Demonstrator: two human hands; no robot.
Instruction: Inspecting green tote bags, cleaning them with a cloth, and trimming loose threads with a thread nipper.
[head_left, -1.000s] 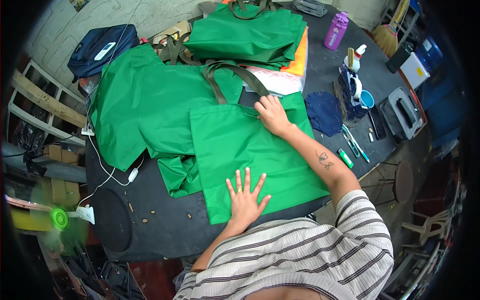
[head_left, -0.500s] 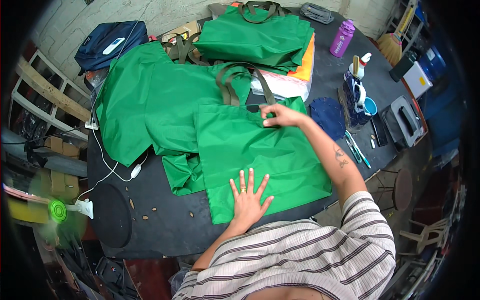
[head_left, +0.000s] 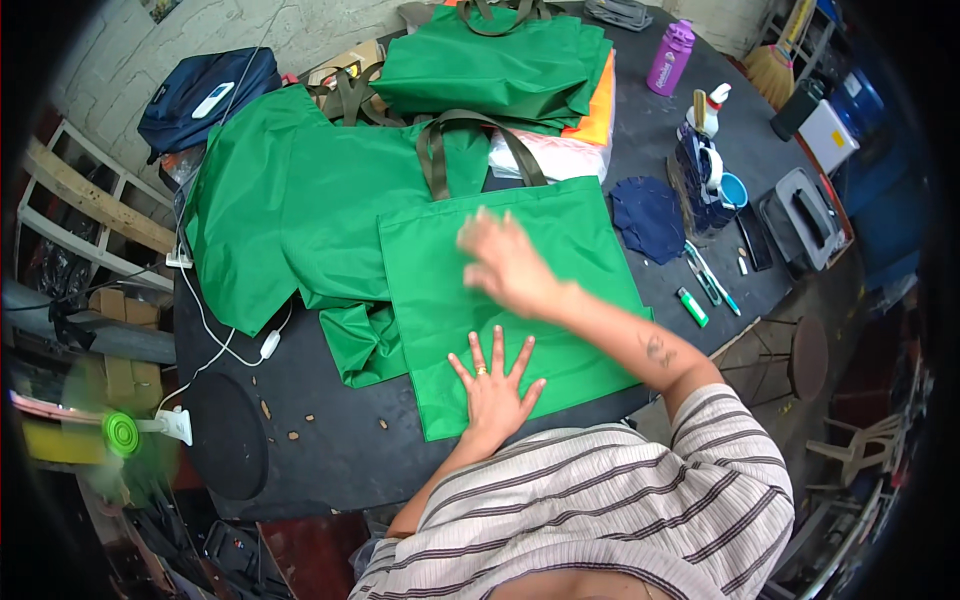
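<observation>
A green tote bag (head_left: 560, 250) with a dark olive handle (head_left: 437, 160) lies flat on the table in front of me. My left hand (head_left: 493, 392) rests on its lower part, palm down, fingers spread. My right hand (head_left: 507, 265) is over the upper middle of the bag, somewhat blurred, its fingers apart with nothing in them. Whether it touches the cloth I cannot tell. Beneath and left of this bag spreads more green fabric (head_left: 330, 200), partly crumpled at its lower edge.
Folded green bags (head_left: 480, 70) are piled at the back. Rightward are a purple bottle (head_left: 670, 58), a dark blue cloth (head_left: 648, 218), thread snips (head_left: 703, 275), a green lighter (head_left: 692, 307) and a grey case (head_left: 803, 220). A small fan (head_left: 122, 433) runs at left, near a white cable (head_left: 222, 345).
My right hand has let go of the bag's top edge and moved down and left over it. The bag's upper part now lies flatter. The lighter has come into sight.
</observation>
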